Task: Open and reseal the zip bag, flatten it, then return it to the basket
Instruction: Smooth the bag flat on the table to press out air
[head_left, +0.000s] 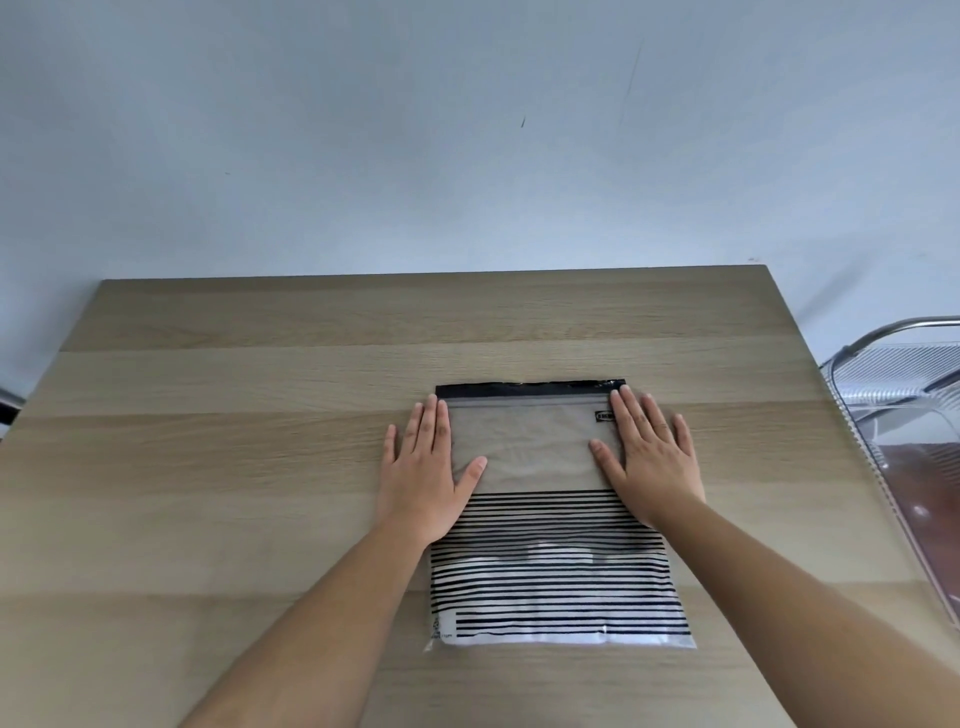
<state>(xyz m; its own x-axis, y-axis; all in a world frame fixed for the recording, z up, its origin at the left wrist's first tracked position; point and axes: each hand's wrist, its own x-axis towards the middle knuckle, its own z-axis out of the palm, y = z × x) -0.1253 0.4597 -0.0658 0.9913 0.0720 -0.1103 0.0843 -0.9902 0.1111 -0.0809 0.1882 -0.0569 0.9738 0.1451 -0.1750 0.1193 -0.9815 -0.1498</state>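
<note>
A zip bag (540, 551) lies flat on the wooden table (234, 467), its black zip strip at the far end and black stripes over its near half. My left hand (428, 478) rests palm down on the bag's left edge, fingers spread and partly on the table. On the bag's right edge, over its upper clear part, my right hand (647, 457) lies palm down with fingers spread. Neither hand grips anything. A clear plastic basket (883, 395) with a metal handle stands past the table's right edge.
A plain pale wall rises behind the table's far edge. The table's right edge runs close to the basket. Something reddish-brown shows through the basket's clear wall at the far right.
</note>
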